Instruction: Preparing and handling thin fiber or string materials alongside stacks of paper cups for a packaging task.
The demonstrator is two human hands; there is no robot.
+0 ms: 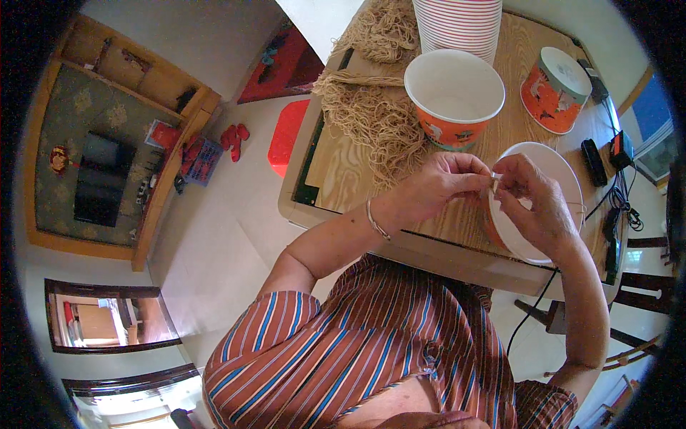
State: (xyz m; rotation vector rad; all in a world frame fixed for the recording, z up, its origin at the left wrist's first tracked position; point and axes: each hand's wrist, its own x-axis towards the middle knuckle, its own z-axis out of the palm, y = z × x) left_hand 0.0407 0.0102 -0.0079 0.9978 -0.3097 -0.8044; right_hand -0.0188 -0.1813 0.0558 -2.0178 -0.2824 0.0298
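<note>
A white-lined paper bucket (550,161) lies tipped toward me at the table's near edge, its opening facing up. At its left rim, my left hand (446,184) is closed, thumb and fingers pinched together on a small pale piece (494,180) too small to name. My right hand (532,200) meets it there, fingers also pinched at the same spot and partly covering the bucket's mouth. A thin cord shows at the bucket's right rim. Just beyond my left hand stands an upright orange-patterned paper bucket (454,89). Tangled beige cords (371,118) lie to its left.
A tall stack of nested paper buckets (461,25) stands at the back. An orange-patterned bucket (554,100) sits upside down at the far right, near a black adapter (622,150) and coiled cables (625,214). A red stool (287,136) is beside the table's left edge.
</note>
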